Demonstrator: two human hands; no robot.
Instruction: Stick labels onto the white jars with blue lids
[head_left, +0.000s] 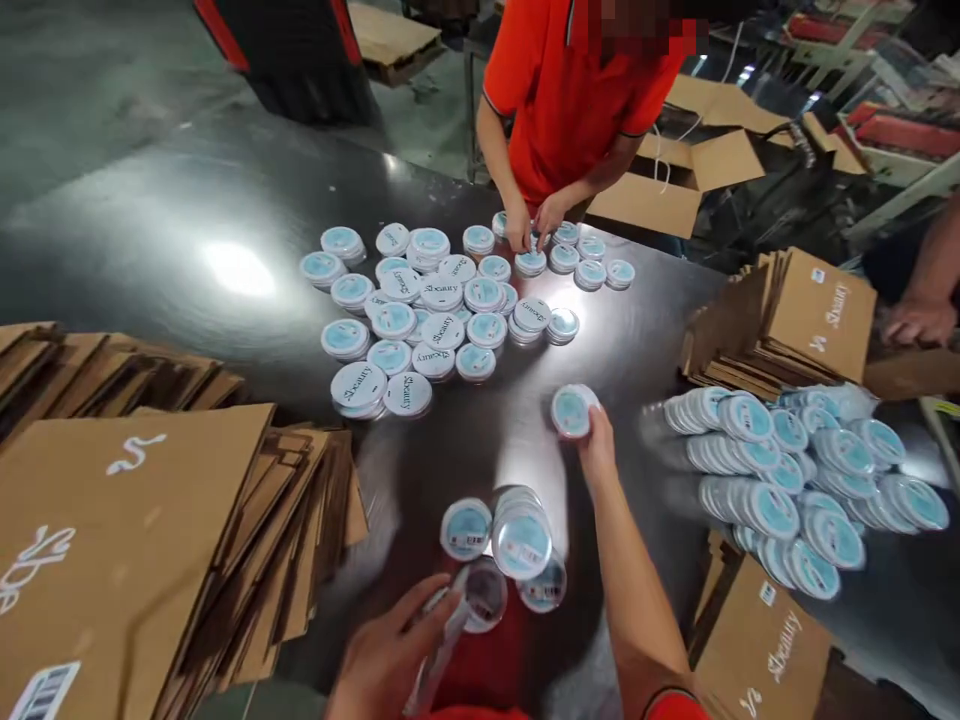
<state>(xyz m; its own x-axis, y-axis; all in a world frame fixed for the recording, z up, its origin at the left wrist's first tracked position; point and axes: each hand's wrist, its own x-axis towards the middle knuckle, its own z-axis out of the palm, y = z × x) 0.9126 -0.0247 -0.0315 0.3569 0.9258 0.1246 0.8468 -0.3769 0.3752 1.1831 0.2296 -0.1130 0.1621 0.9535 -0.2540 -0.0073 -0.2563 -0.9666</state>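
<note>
In the lower part of the head view, my left hand (390,640) is closed on a clear plastic piece (437,665), whose exact kind I cannot make out. My right hand (598,445) reaches forward over the dark table and grips a round flat container (571,411) with a pale blue label. Between my hands stands a stack of round containers (523,540) with blue barcode labels. Single ones lie beside it, such as a round container (466,529) on the left. A clear-topped disc (486,594) is right by my left fingertips.
Many white and blue round containers (442,330) spread over the table (247,200) ahead. More stacks (765,510) stand at right. Flattened cardboard boxes (127,540) pile up left, others (821,300) right. A co-worker in orange (547,110) handles containers opposite; another person's hand (922,320) shows at right.
</note>
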